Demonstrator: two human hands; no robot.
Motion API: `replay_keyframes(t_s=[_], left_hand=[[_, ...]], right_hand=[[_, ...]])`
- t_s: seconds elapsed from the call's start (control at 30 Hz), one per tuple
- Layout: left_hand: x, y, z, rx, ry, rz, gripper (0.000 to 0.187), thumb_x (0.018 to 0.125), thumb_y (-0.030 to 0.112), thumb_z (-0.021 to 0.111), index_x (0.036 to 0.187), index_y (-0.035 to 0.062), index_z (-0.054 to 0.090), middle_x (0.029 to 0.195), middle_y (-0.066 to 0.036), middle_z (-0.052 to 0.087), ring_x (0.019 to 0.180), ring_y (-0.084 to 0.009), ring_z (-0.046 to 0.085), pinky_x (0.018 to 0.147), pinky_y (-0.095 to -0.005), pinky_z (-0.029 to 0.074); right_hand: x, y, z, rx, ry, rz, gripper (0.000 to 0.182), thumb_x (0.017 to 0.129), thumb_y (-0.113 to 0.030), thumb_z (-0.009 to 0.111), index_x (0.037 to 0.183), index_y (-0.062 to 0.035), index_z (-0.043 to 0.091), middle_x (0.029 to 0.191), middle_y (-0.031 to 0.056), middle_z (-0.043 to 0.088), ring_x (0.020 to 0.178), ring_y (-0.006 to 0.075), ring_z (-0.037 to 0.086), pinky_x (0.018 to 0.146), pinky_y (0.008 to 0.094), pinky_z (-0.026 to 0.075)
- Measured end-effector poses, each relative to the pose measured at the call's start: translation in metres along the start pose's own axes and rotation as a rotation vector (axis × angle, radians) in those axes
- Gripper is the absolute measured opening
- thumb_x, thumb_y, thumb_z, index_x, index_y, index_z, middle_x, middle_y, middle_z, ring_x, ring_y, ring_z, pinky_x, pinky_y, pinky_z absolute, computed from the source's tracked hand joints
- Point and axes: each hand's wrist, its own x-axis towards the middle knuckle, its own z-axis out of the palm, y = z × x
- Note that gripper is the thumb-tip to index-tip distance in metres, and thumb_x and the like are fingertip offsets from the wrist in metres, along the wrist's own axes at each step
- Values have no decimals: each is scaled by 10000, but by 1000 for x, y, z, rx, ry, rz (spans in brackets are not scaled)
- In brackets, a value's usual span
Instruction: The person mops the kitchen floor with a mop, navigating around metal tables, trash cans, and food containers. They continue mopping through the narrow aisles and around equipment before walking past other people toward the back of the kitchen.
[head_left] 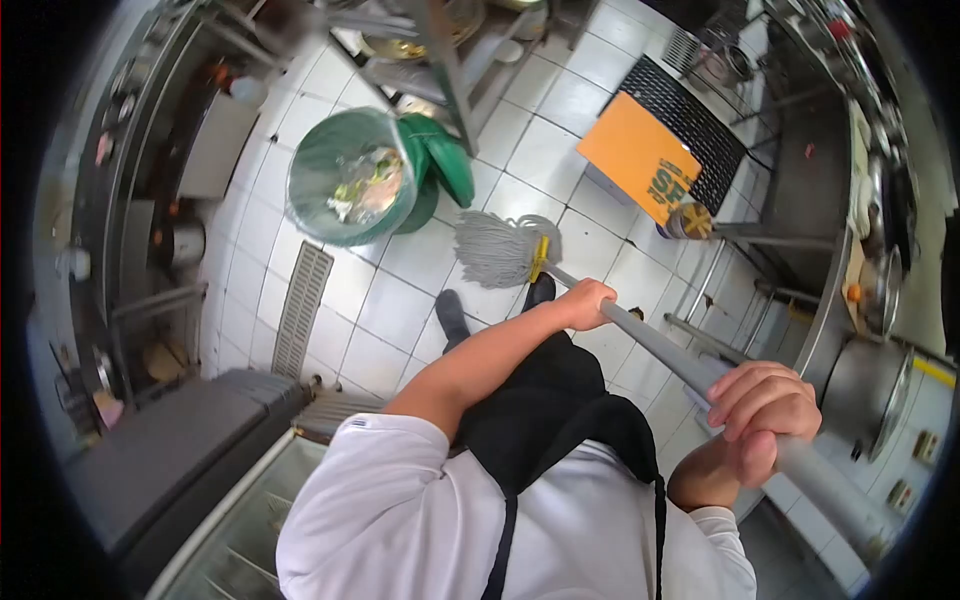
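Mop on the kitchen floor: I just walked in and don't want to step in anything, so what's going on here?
A person holds a mop by its grey handle with both hands: left hand lower down, right hand nearer the top. The mop head rests on the white tiled floor, just ahead of their shoes, beside a green bin lined with a bag and holding scraps.

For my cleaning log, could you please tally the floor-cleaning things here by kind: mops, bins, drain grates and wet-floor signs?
Mops: 1, gripped by the left hand and right hand
Green bins: 1
Floor drain grates: 1
Orange signs: 1
Total: 4
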Motion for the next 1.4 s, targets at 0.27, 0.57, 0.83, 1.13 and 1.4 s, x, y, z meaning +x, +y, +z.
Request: replay_keyframes(t_s=[0.27, 0.57, 0.83, 1.13, 1.4], left_hand=[[61, 34, -5, 265, -836, 166, 188, 686, 187, 666, 788, 28, 678, 784, -163, 686, 785, -333, 657, 722, -429, 514], [81, -29, -9, 451, -967, 308, 302, 706, 257, 696, 922, 46, 698, 912, -192, 692, 904, -382, 651, 814, -456, 520], [97, -93, -92, 594, -287, 71, 373, 727, 127, 755, 1070, 50, 629, 1080, -193, 659, 1165, -395, 571, 986, -441, 463], [41, -52, -88, 555, -291, 227, 250, 653, 223, 798, 821, 82, 676, 909, -136, 686, 911, -370, 647, 830, -454, 517], [-63, 11, -42, 169, -509, 445, 208, 711, 301, 706, 638, 123, 627, 663, -113, 646, 665, -366, 635, 617, -451, 511]], right_hand=[[-110, -20, -9, -184, 683, 22, 275, 1035, -294, 509, 862, -108, 404, 577, -4, 399, 483, 111, 425, 505, 290, 434], [-174, 19, 46, -173, 910, -140, 255, 1003, -266, 565, 852, -129, 411, 576, -7, 423, 505, 120, 465, 530, 303, 478], [-184, 151, 94, -273, 885, 6, 215, 977, -116, 547, 786, -38, 487, 676, 87, 569, 622, 190, 581, 679, 434, 543], [-153, 74, 104, -252, 759, 197, 90, 858, 74, 625, 832, 18, 559, 754, 113, 627, 696, 176, 605, 639, 296, 501], [-126, -50, 95, 110, 480, -154, 296, 965, -281, 629, 892, -70, 434, 634, 30, 491, 569, 154, 532, 539, 294, 489]])
